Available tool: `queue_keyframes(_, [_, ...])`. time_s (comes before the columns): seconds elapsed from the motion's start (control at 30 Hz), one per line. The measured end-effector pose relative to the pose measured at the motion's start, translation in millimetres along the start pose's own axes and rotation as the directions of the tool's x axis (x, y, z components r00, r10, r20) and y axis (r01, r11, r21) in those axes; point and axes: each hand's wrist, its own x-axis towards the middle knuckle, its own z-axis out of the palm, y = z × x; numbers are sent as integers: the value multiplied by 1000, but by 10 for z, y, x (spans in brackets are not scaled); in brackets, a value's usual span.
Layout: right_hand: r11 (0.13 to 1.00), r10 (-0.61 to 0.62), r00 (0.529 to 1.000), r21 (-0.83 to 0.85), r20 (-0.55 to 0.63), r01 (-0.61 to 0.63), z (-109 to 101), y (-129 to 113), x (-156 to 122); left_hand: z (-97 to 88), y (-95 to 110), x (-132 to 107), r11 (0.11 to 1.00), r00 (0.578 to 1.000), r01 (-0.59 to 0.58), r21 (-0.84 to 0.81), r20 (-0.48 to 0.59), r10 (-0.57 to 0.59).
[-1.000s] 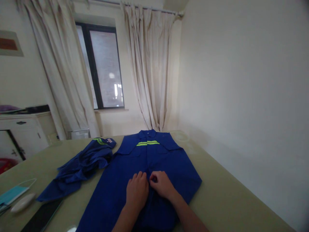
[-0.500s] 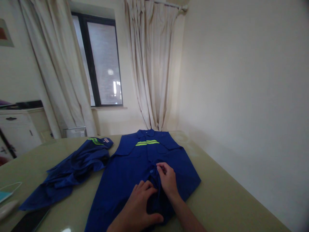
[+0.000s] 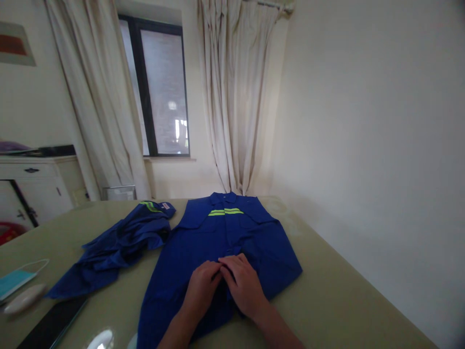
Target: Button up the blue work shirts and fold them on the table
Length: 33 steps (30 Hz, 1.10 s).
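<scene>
Left hand (image 3: 203, 286) and right hand (image 3: 244, 285), both in narrow pinches on the blue garment (image 3: 181, 276) directly beneath (yellow stripes (image 3: 234, 211) beyond).

The left forearm (image 3: 178, 328) and right forearm (image 3: 276, 329) angle inward, left hand (image 3: 202, 287) and right hand (image 3: 245, 287) meeting with fingers (image 3: 231, 261) bent, though their tips are too hidden to judge any pinch.

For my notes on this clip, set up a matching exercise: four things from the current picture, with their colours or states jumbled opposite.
Things:
1. Collared garment
2. Garment at picture left
3. Face mask
4. Window

Colours or states:
A. Dark-framed
B. Bunched up
C. Under the left hand and right hand
D. Pale blue

Pairs: 1-C, 2-B, 3-D, 4-A
</scene>
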Motion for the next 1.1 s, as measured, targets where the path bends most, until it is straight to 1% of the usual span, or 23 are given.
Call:
queue_keyframes(0.1, [999,41,999,17,8,-41,8,48,23,-20,67,-34,988,1000,15,155,-21,-12])
queue_keyframes(0.2, [992,121,990,47,-70,-118,22,141,52,-45,138,-41,980,999,35,194,-10,-34])
queue_keyframes(0.3, [975,209,973,98,-99,-200,38,219,70,-56,197,-37,993,1000,1,122,28,-4])
queue_keyframes(0.4, [952,269,961,168,-62,-256,33,256,81,-69,246,-38,999,997,-36,-14,64,37])
queue_keyframes(0.47, [935,289,956,232,-54,-270,23,261,89,-82,265,-37,996,997,-40,-85,63,45])
queue_keyframes(0.6, [914,304,951,298,-55,-275,6,244,102,-100,254,-22,986,999,-21,-167,20,25])
queue_keyframes(0.77, [887,271,961,373,55,-272,-33,251,90,-116,220,-9,980,998,-11,-201,-61,-1])
queue_keyframes(0.83, [871,288,955,397,65,-290,-50,280,75,-121,215,-8,982,995,-7,-190,-103,-12])
queue_keyframes(0.9, [859,302,951,412,72,-304,-61,306,59,-114,205,-6,981,990,23,-194,-132,-49])
queue_keyframes(1.0, [871,282,956,395,86,-293,-71,303,46,-81,167,6,959,986,99,-265,-102,-130])
queue_keyframes(1.1, [900,253,966,353,52,-255,-77,246,49,-57,111,31,923,987,145,-355,-12,-160])
